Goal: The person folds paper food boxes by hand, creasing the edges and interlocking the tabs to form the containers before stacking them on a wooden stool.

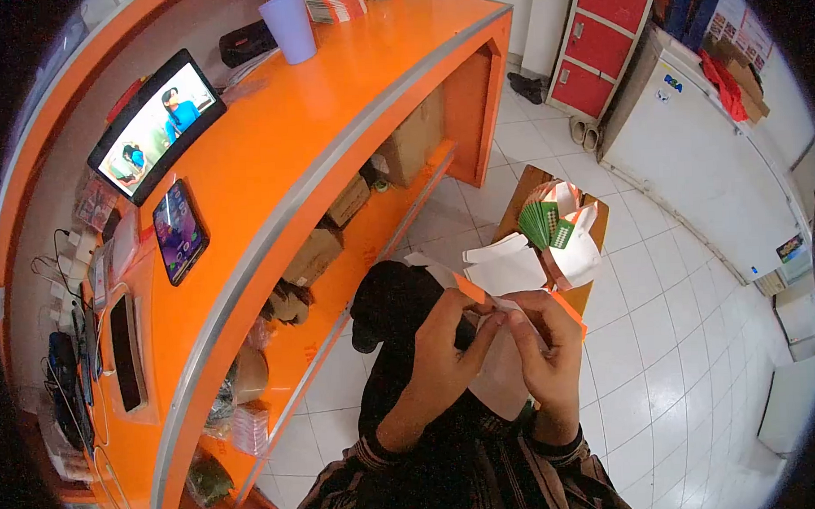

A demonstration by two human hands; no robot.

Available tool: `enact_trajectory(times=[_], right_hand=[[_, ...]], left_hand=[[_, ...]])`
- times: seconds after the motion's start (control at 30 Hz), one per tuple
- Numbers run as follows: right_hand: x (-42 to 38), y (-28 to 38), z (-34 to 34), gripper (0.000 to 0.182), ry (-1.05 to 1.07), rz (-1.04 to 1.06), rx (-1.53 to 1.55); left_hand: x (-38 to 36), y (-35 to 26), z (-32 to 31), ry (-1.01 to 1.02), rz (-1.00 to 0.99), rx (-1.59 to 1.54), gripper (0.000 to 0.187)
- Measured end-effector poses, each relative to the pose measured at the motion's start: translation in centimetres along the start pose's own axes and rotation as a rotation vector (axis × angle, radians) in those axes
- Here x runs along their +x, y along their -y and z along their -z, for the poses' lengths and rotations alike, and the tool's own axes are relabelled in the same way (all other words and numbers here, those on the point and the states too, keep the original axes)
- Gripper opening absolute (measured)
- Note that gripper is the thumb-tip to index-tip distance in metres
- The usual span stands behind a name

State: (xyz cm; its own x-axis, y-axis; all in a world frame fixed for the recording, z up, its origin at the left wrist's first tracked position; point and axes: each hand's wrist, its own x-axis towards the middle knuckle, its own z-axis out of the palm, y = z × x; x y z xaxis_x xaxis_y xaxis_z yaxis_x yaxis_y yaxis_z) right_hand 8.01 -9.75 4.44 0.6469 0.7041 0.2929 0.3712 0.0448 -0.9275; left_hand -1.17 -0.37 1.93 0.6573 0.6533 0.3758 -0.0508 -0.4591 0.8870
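My left hand (440, 357) and right hand (552, 348) pinch the orange-edged paper (502, 381) above my lap, likely from both sides to steady it. Green cards (538, 223) sit toward the stool's (534, 176) far edge, white sheets (505, 262) along its left edge, probably for easy reach. A sticker (673, 84) seems to read "R&A".

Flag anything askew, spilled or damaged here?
Nothing looks spilled. Slightly askew: the white sheets on the wooden stool are loosely piled, and some seem to jut past its left edge, so they look untidy. The folded paper in the hands is partly covered; I can't judge damage there.
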Motion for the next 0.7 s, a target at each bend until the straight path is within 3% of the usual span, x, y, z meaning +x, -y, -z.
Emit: enact_trajectory(times=[0.23, 0.3, 0.33, 0.4, 0.47, 0.53, 0.57, 0.63, 0.7], right_hand=[[-0.1, 1.1, 0.1, 0.009, -0.04, -0.033, -0.046], [-0.1, 0.9, 0.9, 0.009, 0.002, 0.024, -0.121], [0.0, 0.8, 1.2, 0.009, 0.026, 0.069, -0.214], [0.0, 0.7, 1.4, 0.008, 0.017, 0.155, -0.267], [-0.1, 0.7, 0.9, 0.008, -0.007, 0.236, -0.328], [-0.1, 0.8, 0.5, 0.006, -0.048, 0.295, -0.402], [0.0, 1.2, 0.3, 0.004, 0.003, 0.303, -0.331], [0.0, 1.1, 0.2, 0.004, -0.007, 0.307, -0.347], [-0.2, 0.8, -0.2, 0.004, -0.023, 0.308, -0.367]], left_hand=[[0.8, -0.3, 0.7, -0.047, -0.208, 0.182, 0.029], [1.5, -1.6, 1.0, -0.294, -0.324, 0.258, 0.031], [1.5, -2.0, 1.5, -0.316, -0.327, 0.288, 0.031], [1.3, -2.6, 2.5, -0.168, -0.355, 0.52, 0.033], [1.3, -2.1, 3.5, -0.178, -0.368, 0.512, 0.033], [2.0, -2.7, 4.8, 0.057, -0.424, 0.595, 0.032], [2.0, -2.7, 5.1, 0.052, -0.426, 0.6, 0.032], [2.1, -2.4, 5.2, 0.227, -0.316, 0.446, 0.029], [2.1, -2.8, 5.2, 0.21, -0.326, 0.403, 0.029]])
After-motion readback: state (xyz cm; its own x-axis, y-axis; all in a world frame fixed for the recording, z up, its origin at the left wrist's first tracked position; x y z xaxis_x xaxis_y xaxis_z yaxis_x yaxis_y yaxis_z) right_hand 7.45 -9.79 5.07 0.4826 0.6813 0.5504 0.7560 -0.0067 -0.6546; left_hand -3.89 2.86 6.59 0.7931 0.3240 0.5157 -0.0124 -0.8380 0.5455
